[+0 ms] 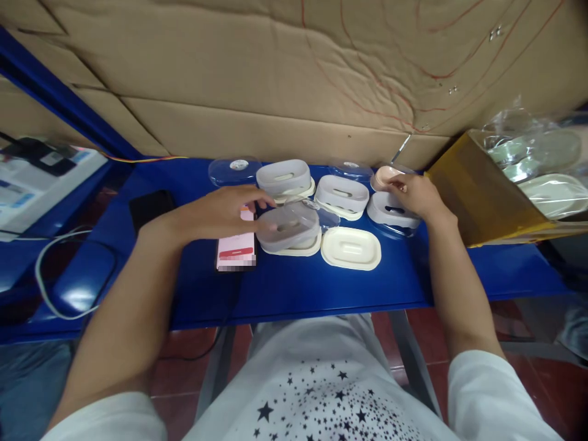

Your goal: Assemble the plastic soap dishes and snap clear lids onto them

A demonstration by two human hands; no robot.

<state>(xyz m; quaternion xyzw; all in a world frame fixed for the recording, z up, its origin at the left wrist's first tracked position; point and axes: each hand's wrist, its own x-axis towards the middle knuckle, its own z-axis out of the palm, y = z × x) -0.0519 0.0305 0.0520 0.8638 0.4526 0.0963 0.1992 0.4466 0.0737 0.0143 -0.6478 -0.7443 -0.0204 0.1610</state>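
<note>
reaching across the blue desk (321, 294), we have our left hand (220, 211) over a cream soap dish (288, 228) with a frosted cover, its fingers (250, 197) lying across the top; we cannot tell whether they grip it. our right hand (416, 196) is at the far right of the group, its fingers (399, 184) closed on a pale pink piece (382, 178), held just above another covered dish (392, 209).

two more covered dishes (342, 193) (283, 177) stand in the back row, and an uncovered cream dish base (351, 248) lies at the front, just beside the dish under our left hand. two clear lids (233, 171) (351, 168) lie along the back edge, near a cardboard-lined wall (275, 73).

a phone with a pink screen (236, 239) lies just left of the dishes, and a black phone (151, 208) lies further left. at the right end, a yellowish box (482, 190) sits by plastic bags of pale dish parts (537, 159).
</note>
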